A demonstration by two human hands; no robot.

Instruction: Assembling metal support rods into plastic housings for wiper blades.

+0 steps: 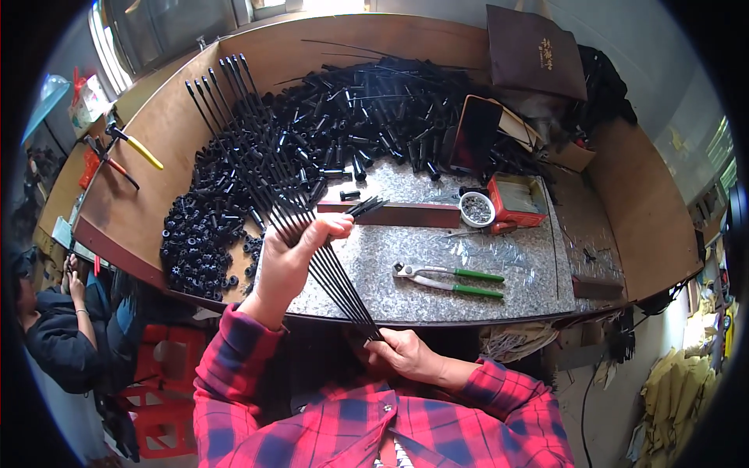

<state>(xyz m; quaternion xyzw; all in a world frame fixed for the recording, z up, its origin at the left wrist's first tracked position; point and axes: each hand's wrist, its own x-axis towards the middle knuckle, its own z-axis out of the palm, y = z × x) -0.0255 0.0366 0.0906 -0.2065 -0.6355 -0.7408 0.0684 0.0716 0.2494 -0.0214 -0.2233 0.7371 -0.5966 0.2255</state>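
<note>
A fan of long, thin black rods (337, 277) slants across in front of me, perhaps umbrella ribs. My left hand (287, 257) is closed around its middle. Several short black pieces (365, 207) stick out past the left thumb; whether they belong to the rods I cannot tell. My right hand (406, 355) grips the lower ends near the table's front edge, fingertips partly hidden. Beyond the left hand, the rods' upper ends reach over a large heap of black tubular plastic parts (343, 117). Green-handled pincers (452, 279) lie on the speckled stone slab (374, 269).
A dark red bar (413, 215) lies behind the pincers, beside a white cup of small bits (477, 209) and a red box (518, 199). A phone (476, 134) leans at the heap. Brown boards (640, 210) wall the table. Another person (62, 335) sits at far left.
</note>
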